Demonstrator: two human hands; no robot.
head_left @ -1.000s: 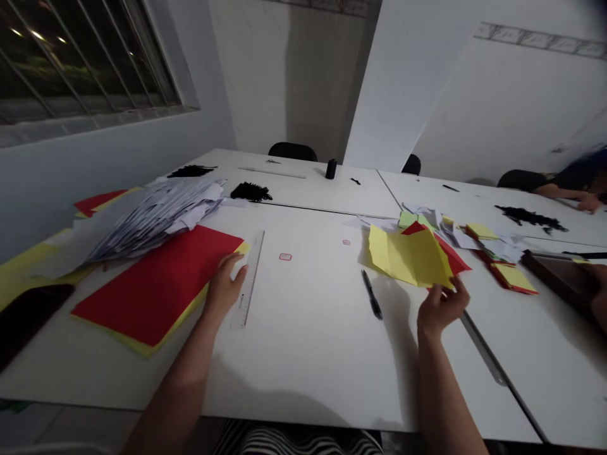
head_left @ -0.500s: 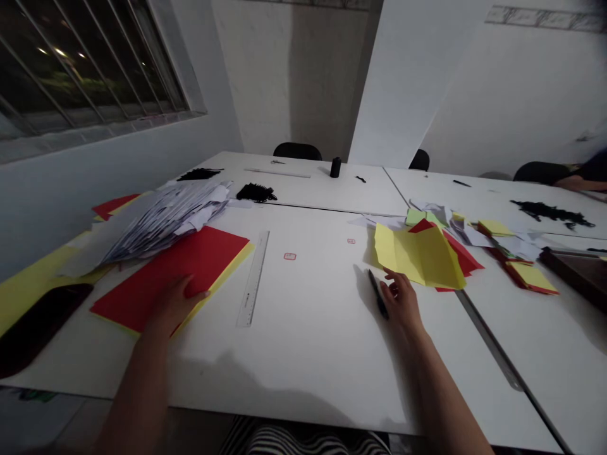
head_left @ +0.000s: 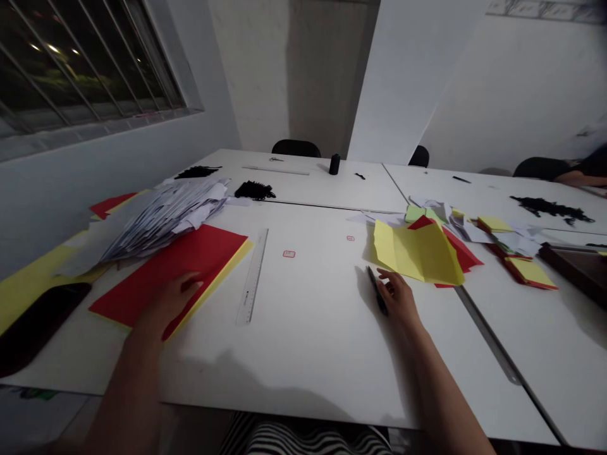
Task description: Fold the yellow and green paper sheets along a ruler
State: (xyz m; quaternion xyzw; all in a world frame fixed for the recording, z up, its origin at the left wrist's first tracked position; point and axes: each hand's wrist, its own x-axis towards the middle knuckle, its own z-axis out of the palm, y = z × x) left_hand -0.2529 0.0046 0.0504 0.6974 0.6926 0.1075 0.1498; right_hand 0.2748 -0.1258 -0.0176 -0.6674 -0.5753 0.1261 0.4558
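My left hand [head_left: 171,297] lies on a sheet of red paper [head_left: 190,256], its fingers stretched out near the right edge. Yellow paper [head_left: 227,268] shows from under the red. On the right, my right hand [head_left: 398,297] is beside a dark pen [head_left: 376,291] on the white table, fingers bent but apart, fingertips close to the pen. Whether they touch it I cannot tell. A creased yellow sheet [head_left: 417,253] lies just beyond this hand, over red paper [head_left: 459,249]. Between my hands are a clear ruler [head_left: 253,278] and two small red-printed marks [head_left: 289,254].
A heap of white papers [head_left: 171,215] and a dark phone-like object [head_left: 42,322] are at left. Black stringy bundles [head_left: 255,189], a black cylinder [head_left: 334,164] and a brown tray [head_left: 576,268] stand farther off. A metal ruler [head_left: 488,335] lies at right. Another person's arm [head_left: 581,179] rests far right.
My left hand has drawn back slightly to the left on the red paper. My right hand has shifted a little left, closer to the pen. The view has tilted slightly.
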